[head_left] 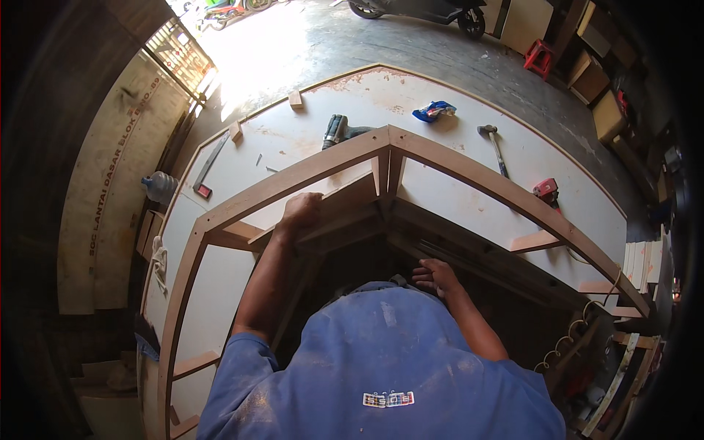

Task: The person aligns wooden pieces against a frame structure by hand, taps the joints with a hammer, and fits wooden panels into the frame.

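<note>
My left hand (299, 211) is closed on the edge of a flat wooden board (349, 193), which lies inside the near side of a wooden frame (469, 174). The frame is built of planed strips with short cross pieces and sits on a white-topped table. My right hand (438, 277) is at my front, to the right, below the table edge. Its fingers are curled together, and whatever they may hold is hidden. A cordless drill (337, 133) lies just beyond the frame.
On the white tabletop (293, 132) lie a try square (212, 165), a hammer (496, 150), a blue packet (434, 111), a red power tool (545, 191) and small wood blocks (295, 100). A coiled hose (565, 341) hangs at right. Beyond are a red stool (539, 59) and a motorbike (418, 9).
</note>
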Tool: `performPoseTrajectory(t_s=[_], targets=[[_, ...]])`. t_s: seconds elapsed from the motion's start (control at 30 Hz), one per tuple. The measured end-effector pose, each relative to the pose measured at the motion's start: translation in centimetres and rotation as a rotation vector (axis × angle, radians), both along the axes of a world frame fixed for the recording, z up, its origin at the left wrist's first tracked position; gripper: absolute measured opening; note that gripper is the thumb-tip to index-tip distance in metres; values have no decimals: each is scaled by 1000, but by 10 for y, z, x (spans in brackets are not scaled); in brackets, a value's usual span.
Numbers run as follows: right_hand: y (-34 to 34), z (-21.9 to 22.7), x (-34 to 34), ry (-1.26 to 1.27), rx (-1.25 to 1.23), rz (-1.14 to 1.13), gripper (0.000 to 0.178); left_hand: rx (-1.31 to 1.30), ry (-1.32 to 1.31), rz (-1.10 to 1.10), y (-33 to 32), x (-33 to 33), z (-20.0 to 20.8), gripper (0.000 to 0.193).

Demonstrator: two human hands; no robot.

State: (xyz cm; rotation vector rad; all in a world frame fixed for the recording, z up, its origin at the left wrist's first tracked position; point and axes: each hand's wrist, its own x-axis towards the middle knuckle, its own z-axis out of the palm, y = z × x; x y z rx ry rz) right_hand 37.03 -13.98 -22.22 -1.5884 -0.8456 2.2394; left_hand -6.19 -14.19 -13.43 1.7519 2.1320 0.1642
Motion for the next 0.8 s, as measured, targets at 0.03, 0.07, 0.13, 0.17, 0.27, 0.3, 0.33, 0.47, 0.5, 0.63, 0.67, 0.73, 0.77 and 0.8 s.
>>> performPoseTrajectory(t_s=[0.03, 0.07, 0.13, 0.17, 0.27, 0.3, 0.33, 0.47, 0.5, 0.63, 0.67, 0.73, 0.77, 0.8], targets=[[-1, -1, 2, -9, -10, -14, 39, -9, 3, -6, 3, 1, 1, 28], [-2, -1, 3, -11, -10, -19, 39, -10, 1, -10, 5, 1, 2, 28], [-4, -3, 3, -20, -31, -44, 39, -75, -13, 16, 10, 1, 4, 30], [-4, -4, 3, -22, -32, -48, 39, -76, -15, 13, 11, 2, 6, 30], [-4, -5, 4, -29, -32, -48, 39, -97, 1, -7, 12, 3, 6, 31], [-2, -5, 4, -31, -23, -46, 40, -85, 4, -17, 12, 2, 6, 31], [-1, -5, 4, -33, -14, -41, 40, -73, 6, -24, 10, 0, 3, 31], [1, -5, 7, -56, -6, -40, 41, 70, -20, -31, 8, -5, -6, 31], [2, -6, 7, -55, 1, -35, 41, 67, -3, -39, 10, -7, -5, 31], [3, -9, 6, -70, 1, -18, 41, 149, -4, -83, 11, -13, -6, 30], [4, -10, 5, -69, 1, -18, 41, 149, -4, -83, 11, -13, -7, 30], [4, -11, 5, -73, -3, -22, 41, 114, 14, -82, 10, -7, -7, 30], [4, -12, 5, -74, -4, -25, 41, 112, 13, -86, 12, -6, -6, 30], [4, -14, 3, -78, -6, -31, 40, 72, 31, -80, 14, -5, -4, 31]])
